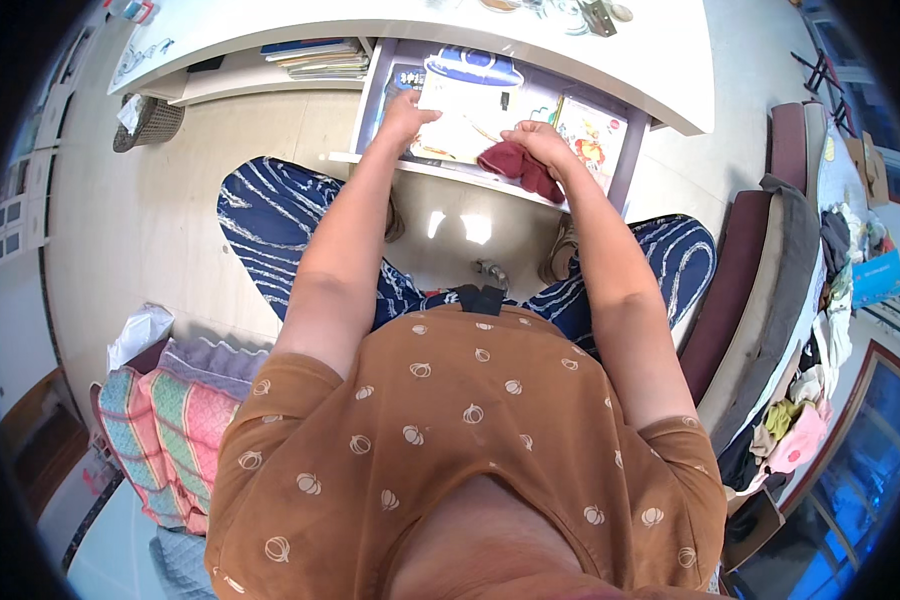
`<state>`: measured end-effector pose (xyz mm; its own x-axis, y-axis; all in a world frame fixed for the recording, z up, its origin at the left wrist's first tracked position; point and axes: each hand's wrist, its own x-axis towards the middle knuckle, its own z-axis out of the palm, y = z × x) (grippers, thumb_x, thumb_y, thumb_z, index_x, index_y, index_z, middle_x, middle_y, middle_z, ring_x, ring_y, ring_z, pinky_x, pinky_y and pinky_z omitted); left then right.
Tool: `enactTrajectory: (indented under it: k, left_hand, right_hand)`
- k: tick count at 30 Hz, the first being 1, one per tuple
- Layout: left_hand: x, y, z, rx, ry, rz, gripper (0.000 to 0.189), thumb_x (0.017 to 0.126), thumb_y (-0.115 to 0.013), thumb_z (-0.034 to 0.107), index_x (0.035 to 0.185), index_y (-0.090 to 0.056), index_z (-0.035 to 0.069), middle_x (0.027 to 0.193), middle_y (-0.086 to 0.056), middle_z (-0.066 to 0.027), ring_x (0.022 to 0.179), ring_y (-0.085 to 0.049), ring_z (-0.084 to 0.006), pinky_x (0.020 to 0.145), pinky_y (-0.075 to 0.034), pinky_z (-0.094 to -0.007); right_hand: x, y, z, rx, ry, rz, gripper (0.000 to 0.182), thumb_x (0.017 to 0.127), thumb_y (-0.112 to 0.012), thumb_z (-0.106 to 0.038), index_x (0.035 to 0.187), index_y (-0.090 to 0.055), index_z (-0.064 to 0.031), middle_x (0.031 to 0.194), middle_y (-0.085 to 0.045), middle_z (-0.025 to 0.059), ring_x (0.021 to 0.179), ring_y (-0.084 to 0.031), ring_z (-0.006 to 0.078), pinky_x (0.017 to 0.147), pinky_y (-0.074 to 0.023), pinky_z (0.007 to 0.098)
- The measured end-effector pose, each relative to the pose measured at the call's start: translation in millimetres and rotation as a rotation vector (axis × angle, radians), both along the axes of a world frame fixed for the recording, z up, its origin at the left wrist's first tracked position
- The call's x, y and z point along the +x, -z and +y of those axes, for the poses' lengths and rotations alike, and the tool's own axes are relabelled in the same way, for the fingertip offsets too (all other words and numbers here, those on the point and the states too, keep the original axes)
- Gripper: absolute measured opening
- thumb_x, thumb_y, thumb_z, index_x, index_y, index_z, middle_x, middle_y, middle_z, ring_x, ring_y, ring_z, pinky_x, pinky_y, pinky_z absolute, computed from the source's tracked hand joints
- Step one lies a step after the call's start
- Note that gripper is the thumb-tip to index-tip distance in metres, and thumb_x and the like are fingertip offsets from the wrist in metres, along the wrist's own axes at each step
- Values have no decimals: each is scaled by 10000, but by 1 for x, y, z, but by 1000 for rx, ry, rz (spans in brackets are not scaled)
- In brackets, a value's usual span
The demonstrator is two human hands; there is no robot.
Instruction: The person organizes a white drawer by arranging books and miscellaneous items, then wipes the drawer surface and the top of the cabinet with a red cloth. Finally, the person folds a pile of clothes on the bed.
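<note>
Before me a drawer (pixel 622 161) of a white desk is pulled out, with books and papers lying in it. My left hand (pixel 406 120) is over the drawer's left part, thumb apart from the fingers, at the edge of a white sheet or bag (pixel 461 112) with a blue print; whether it grips this is unclear. On the right, my right hand (pixel 541 144) holds a dark red cloth (pixel 521 169), which hangs over the drawer's front edge. Right of that hand lies an illustrated book (pixel 589 139). A small black object (pixel 505 100) rests on the white sheet.
Above the drawer runs the white desk top (pixel 330 19), with small items at its far edge. Books are stacked on a shelf (pixel 270 90) to the left. A woven waste basket (pixel 154 122) stands on the floor. A sofa (pixel 735 277) with clothes is at the right.
</note>
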<state>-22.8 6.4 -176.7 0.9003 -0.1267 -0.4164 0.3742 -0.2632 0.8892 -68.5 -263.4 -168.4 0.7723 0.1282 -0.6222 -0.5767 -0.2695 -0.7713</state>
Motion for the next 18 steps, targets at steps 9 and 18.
enactTrajectory:
  k: [9,18]
  left_hand:
    - [20,54,32,559,-128,-55,788,734,-792,264,1367,-453,-61,1282,-598,-259,1172,-605,-361,1011,-467,-393]
    - [-32,46,-20,1051,88,-262,660,824,-645,248,1413,-433,39,1507,-373,-222,1392,-361,-408,1045,-343,-596]
  right_hand:
    - [29,68,64,-403,-184,-103,338,834,-709,-371,852,-673,-35,805,-698,102,769,-668,191,716,-511,334]
    - [30,95,79,-560,-452,-58,541,847,-615,-524,1065,-714,-39,1120,-698,186,1056,-662,323,920,-499,393]
